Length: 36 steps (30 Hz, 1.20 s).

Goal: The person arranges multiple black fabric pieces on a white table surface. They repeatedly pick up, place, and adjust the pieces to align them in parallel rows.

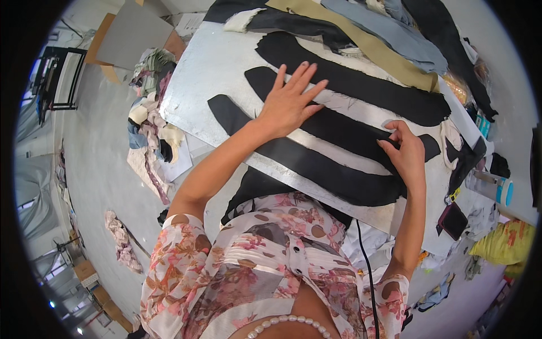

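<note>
three strips of matte black cloth are lying roughly side by side over a pale, smooth table (183,101), each curving gently along its length.

the left hand (289,105) is resting palm down with fingers splayed wide, its palm lying over the middle strip (344,127) and its longer fingertips reaching the upper strip (361,79). it is gripping nothing. the right hand (405,150) is hovering or resting at the right part of the middle strip, thumb and forefinger curling with a narrow gap between them; whether it is pinching the cloth, i cannot tell.

the middle strip is running diagonally between the other two, and its left end is showing a rounded outline. the upper strip is displaying a ragged left end, and loose threads are straying along its lower edge. the lower strip (316,169) is lying nearest the body, the left forearm crossing above it.

beyond these, an olive band (361,48) and grey-blue fabric (389,37) are lying along the far side. crumpled mixed scraps (152,121) are heaping left of the table.
</note>
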Tool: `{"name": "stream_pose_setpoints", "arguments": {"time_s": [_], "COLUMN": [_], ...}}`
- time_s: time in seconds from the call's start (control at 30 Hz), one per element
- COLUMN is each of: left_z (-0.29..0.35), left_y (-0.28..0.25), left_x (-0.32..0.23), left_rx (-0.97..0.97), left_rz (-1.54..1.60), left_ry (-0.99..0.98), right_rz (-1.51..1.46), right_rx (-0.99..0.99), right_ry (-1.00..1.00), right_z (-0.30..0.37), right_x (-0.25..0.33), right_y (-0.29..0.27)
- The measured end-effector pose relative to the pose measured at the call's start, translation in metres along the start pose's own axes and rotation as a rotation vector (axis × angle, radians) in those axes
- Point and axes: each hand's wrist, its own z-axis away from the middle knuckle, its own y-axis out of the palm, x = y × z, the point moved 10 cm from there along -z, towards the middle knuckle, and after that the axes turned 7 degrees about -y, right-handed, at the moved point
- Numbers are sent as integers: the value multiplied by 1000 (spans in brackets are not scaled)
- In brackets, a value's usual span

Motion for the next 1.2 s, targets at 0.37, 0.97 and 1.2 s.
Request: {"name": "stream_pose_setpoints", "arguments": {"time_s": [0.37,0.97,1.2], "left_z": [-10,-35,-34], "left_y": [0,25,50], "left_x": [-53,-155,-170], "left_rx": [42,47,108], "left_rz": [59,250,163], "left_ry": [171,399,429], "right_rz": [41,12,-540], "right_rx": [-85,-136,-75], "right_ry": [10,72,259], "right_z": [3,10,41], "right_x": [-19,-54,-111], "right_y": [-5,-24,-51]}}
